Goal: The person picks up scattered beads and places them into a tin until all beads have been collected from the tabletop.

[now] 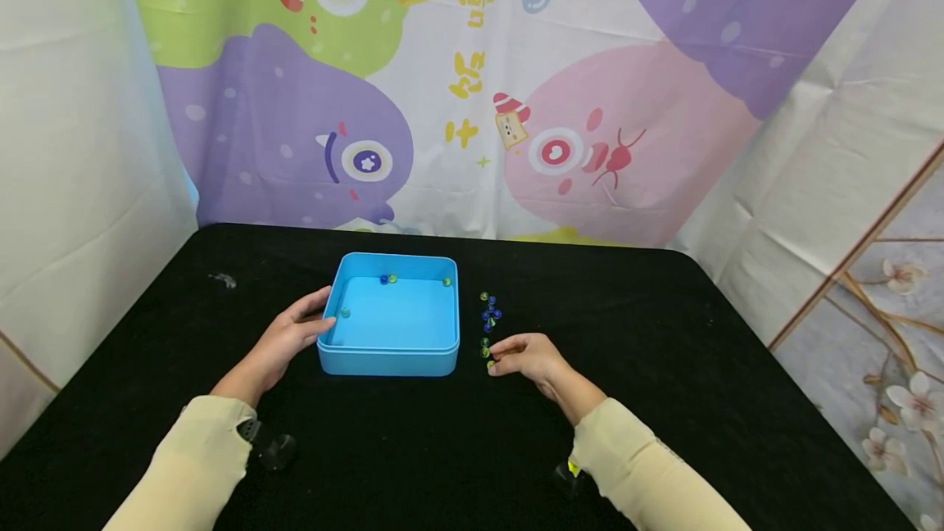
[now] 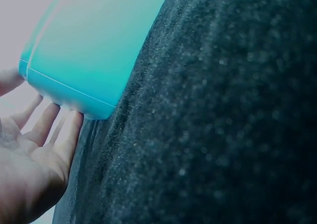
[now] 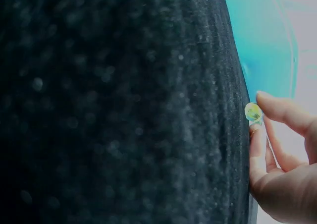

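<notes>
A light-blue square box (image 1: 391, 363) stands on the black table, with several glass marbles inside, a blue marble (image 1: 384, 279) among them. My left hand (image 1: 283, 342) is at the box's left side. In the left wrist view its fairly straight fingers (image 2: 69, 135) touch the outer wall. To the right of the box, my right hand (image 1: 534, 360) pinches a yellow-green marble (image 3: 253, 113) between thumb and fingertip, close to the tabletop. Several loose marbles, blue and green, lie in a rough line beyond it, including a green marble (image 1: 484, 342).
The black cloth-covered table (image 1: 664, 351) reaches out on both sides of the box. A small clear scrap (image 1: 223, 279) lies at the far left. Behind the table hangs a cartoon-printed curtain (image 1: 457, 187).
</notes>
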Available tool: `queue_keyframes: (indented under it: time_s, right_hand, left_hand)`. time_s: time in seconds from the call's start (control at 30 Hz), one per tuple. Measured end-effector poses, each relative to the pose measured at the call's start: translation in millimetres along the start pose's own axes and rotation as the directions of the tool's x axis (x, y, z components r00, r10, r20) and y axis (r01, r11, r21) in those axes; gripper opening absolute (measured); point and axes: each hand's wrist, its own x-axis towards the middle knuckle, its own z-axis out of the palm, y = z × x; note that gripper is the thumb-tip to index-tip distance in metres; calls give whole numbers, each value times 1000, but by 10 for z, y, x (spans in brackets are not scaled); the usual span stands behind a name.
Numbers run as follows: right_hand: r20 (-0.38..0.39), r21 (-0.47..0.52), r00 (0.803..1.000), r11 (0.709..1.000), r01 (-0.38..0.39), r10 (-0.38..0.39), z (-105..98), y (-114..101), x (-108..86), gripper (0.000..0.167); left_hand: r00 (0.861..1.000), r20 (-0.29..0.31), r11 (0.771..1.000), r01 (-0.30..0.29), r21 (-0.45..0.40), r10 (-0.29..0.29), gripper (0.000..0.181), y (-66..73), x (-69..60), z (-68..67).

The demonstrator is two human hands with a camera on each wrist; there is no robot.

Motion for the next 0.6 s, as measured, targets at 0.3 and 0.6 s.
queue_keyframes:
  time_s: [0.3,0.6]
  right_hand:
    - [-31,-146,999,989,24,-29,22,-13,0,24]
    - [-27,-163,998,986,45,-50,20,-13,10,18]
  left_hand:
    - [1000,1,1000,-2,1,2,66,-7,15,-7]
    - [1000,3,1000,-4,11,4,66,-19,16,-15]
